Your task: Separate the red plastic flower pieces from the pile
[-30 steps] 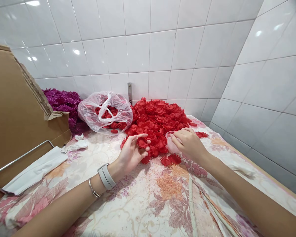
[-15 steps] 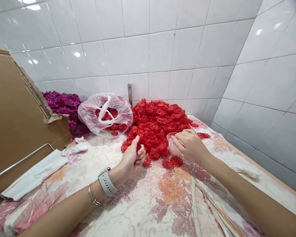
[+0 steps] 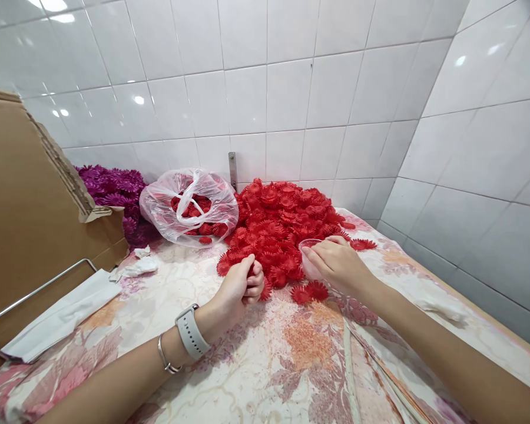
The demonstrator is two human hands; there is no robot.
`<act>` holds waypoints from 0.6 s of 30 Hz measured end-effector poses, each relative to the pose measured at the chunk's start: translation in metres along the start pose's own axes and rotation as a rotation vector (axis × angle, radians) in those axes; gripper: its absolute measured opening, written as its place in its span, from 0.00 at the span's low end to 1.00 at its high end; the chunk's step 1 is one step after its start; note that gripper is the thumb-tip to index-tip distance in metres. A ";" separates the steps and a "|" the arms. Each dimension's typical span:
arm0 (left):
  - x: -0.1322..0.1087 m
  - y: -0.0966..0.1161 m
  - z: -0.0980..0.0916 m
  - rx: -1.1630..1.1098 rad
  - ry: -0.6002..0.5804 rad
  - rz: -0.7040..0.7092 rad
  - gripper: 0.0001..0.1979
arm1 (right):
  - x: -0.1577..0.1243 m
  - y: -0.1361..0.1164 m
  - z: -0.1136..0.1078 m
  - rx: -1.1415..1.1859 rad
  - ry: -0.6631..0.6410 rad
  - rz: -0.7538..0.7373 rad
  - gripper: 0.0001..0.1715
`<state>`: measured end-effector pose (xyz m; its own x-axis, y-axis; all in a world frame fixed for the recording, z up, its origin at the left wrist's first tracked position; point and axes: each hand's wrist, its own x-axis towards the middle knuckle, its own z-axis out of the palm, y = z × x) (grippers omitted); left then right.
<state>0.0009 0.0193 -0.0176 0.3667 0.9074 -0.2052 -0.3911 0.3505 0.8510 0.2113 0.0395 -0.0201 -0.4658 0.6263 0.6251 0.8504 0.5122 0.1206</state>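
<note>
Beside the front of a heap of red artificial flower heads (image 3: 282,218), my left hand (image 3: 241,285) is closed, thumb up, with its fingers curled. A little red shows by the thumb, but what lies inside the fist is hidden. My right hand (image 3: 338,262) grips a small clear plastic cup (image 3: 310,268) at the right front of the heap. Whatever is inside the cup is unclear. Two loose red flower heads (image 3: 309,291) lie on the cloth between my hands, just below the cup.
A tied clear plastic bag (image 3: 159,206) of red pieces stands left of the heap. Behind the cardboard box (image 3: 30,194) are purple flower heads (image 3: 112,188). Crumpled white paper (image 3: 136,267) lies near the box, and thin strips (image 3: 393,383) at front right. Tiled walls (image 3: 287,94) enclose the floral tablecloth (image 3: 229,377).
My left thumb has come down over the curled fingers, and the left hand sits slightly lower. My right hand stays almost in place with the cup.
</note>
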 end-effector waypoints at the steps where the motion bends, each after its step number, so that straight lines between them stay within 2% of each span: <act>1: -0.001 0.000 0.000 -0.005 0.009 0.002 0.19 | 0.000 0.000 0.000 0.001 -0.001 -0.001 0.31; 8: -0.008 0.007 0.013 -0.092 -0.052 0.044 0.18 | 0.000 0.001 -0.001 -0.009 0.009 -0.012 0.29; 12: -0.003 0.005 0.010 -0.072 -0.007 0.105 0.15 | 0.000 0.001 -0.001 -0.016 0.014 -0.012 0.29; 16: -0.002 0.002 0.003 0.059 -0.092 0.041 0.24 | 0.000 0.000 -0.001 -0.018 0.020 -0.008 0.30; 18: -0.003 0.002 0.000 0.066 -0.065 0.046 0.26 | 0.000 0.000 -0.001 -0.017 0.022 -0.007 0.30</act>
<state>-0.0008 0.0170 -0.0154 0.4045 0.9045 -0.1354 -0.3528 0.2909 0.8893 0.2116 0.0390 -0.0196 -0.4666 0.6094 0.6410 0.8511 0.5065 0.1380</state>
